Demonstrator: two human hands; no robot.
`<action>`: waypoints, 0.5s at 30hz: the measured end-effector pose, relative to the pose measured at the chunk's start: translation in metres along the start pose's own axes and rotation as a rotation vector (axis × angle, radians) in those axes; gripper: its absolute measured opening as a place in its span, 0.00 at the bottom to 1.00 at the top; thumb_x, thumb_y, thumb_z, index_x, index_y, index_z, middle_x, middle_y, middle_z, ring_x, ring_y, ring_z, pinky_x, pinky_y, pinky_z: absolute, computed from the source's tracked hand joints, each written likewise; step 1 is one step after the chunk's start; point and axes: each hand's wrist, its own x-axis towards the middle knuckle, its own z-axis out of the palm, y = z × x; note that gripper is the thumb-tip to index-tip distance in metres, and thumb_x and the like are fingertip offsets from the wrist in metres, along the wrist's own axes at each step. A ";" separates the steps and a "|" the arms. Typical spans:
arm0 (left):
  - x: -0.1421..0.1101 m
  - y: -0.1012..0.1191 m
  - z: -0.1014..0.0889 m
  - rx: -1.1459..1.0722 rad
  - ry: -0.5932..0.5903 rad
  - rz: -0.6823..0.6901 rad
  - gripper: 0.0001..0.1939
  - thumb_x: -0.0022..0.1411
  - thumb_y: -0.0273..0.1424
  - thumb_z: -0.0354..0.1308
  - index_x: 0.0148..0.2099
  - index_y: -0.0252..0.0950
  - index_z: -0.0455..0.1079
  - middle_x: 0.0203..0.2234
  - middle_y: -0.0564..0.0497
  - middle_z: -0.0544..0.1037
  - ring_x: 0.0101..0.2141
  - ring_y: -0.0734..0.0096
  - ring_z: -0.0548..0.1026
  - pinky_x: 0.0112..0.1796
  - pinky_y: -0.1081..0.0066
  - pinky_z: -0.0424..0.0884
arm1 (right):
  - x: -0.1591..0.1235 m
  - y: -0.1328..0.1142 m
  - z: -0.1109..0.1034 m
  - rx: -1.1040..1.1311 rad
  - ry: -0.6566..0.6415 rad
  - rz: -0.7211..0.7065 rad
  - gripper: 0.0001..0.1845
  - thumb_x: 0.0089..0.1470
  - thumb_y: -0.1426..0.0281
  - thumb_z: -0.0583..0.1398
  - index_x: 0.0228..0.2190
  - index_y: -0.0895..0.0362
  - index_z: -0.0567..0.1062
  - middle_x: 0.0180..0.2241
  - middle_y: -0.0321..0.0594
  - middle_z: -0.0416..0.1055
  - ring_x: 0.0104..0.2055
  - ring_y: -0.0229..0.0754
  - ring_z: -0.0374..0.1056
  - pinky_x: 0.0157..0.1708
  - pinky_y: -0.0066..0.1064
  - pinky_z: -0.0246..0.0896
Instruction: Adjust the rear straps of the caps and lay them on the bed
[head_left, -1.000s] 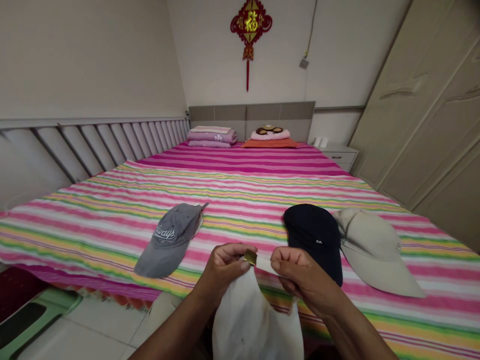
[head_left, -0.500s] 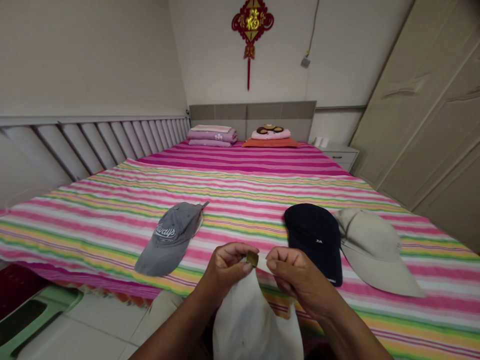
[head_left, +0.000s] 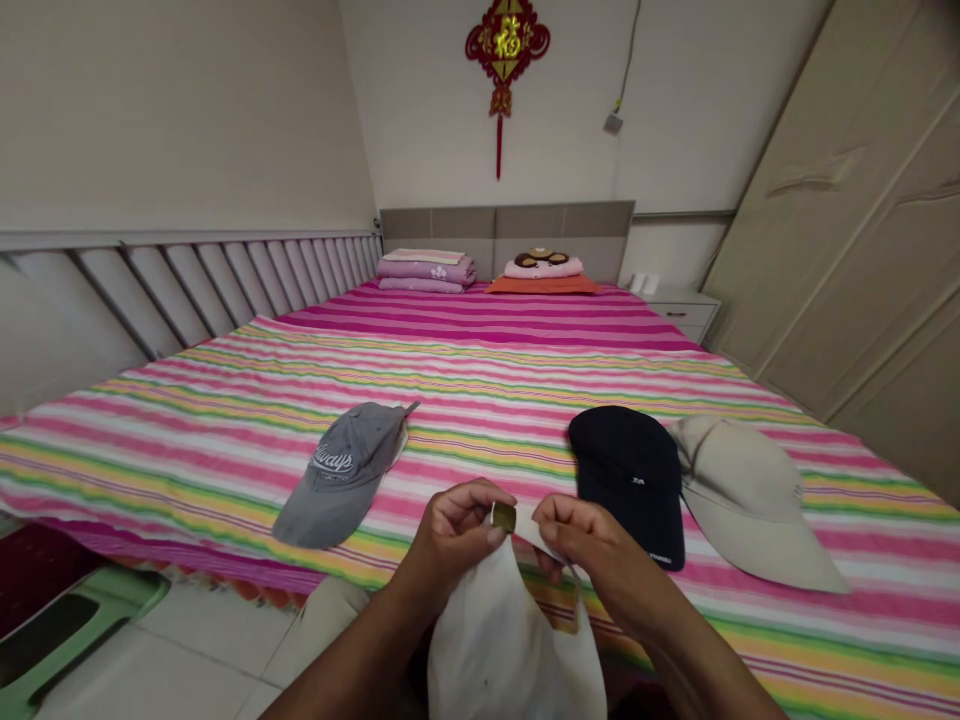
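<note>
I hold a white cap [head_left: 504, 640] low in front of me by its back strap. My left hand [head_left: 454, 535] pinches the strap end with the small brass buckle [head_left: 503, 516]. My right hand [head_left: 592, 555] pinches the other white strap end right beside the buckle. Both hands are closed on the strap. On the striped bed [head_left: 480, 380] beyond lie a grey cap [head_left: 346, 470] to the left, and a navy cap [head_left: 631, 478] with a beige cap [head_left: 742, 500] beside it to the right.
Folded pink bedding [head_left: 426, 271] and pillows [head_left: 541, 272] lie at the headboard. A wardrobe [head_left: 855, 230] stands on the right, with a nightstand [head_left: 681, 308] beside the bed head. A green stool [head_left: 67, 630] stands on the floor at lower left. A red ornament [head_left: 507, 50] hangs on the wall.
My right hand has moved slightly left, bringing its strap end closer to the buckle in my left hand. The caps on the bed have not moved.
</note>
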 end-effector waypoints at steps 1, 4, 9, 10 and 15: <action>0.000 0.000 -0.001 0.010 -0.006 -0.014 0.12 0.40 0.31 0.65 0.32 0.35 0.73 0.25 0.53 0.70 0.23 0.79 0.66 0.26 0.77 0.61 | 0.000 0.000 0.000 0.014 0.002 0.015 0.13 0.43 0.62 0.61 0.20 0.59 0.66 0.16 0.32 0.62 0.18 0.31 0.54 0.20 0.25 0.46; 0.002 -0.002 -0.002 0.097 -0.069 -0.036 0.12 0.41 0.31 0.65 0.32 0.35 0.74 0.24 0.52 0.71 0.24 0.77 0.67 0.26 0.76 0.61 | 0.001 0.002 0.001 0.081 -0.003 0.038 0.13 0.43 0.63 0.61 0.20 0.59 0.65 0.15 0.30 0.61 0.15 0.28 0.50 0.17 0.24 0.41; 0.004 -0.001 -0.004 0.149 -0.120 0.000 0.11 0.42 0.30 0.65 0.33 0.34 0.74 0.25 0.52 0.70 0.26 0.76 0.67 0.28 0.76 0.62 | 0.002 0.002 0.002 0.171 -0.030 0.075 0.14 0.45 0.61 0.60 0.23 0.59 0.66 0.16 0.33 0.63 0.16 0.29 0.53 0.17 0.23 0.43; 0.003 0.000 -0.005 0.133 -0.111 0.004 0.12 0.41 0.30 0.65 0.32 0.34 0.74 0.25 0.52 0.70 0.26 0.76 0.67 0.28 0.76 0.62 | 0.002 0.001 0.001 0.184 -0.040 0.072 0.14 0.46 0.61 0.60 0.24 0.60 0.67 0.17 0.33 0.64 0.17 0.30 0.54 0.17 0.24 0.45; 0.002 0.001 -0.010 0.077 -0.086 -0.016 0.12 0.40 0.29 0.65 0.32 0.35 0.74 0.27 0.52 0.69 0.25 0.78 0.66 0.25 0.77 0.60 | 0.003 -0.003 -0.006 0.096 -0.083 0.079 0.11 0.41 0.67 0.63 0.23 0.61 0.69 0.17 0.32 0.64 0.17 0.30 0.56 0.18 0.23 0.51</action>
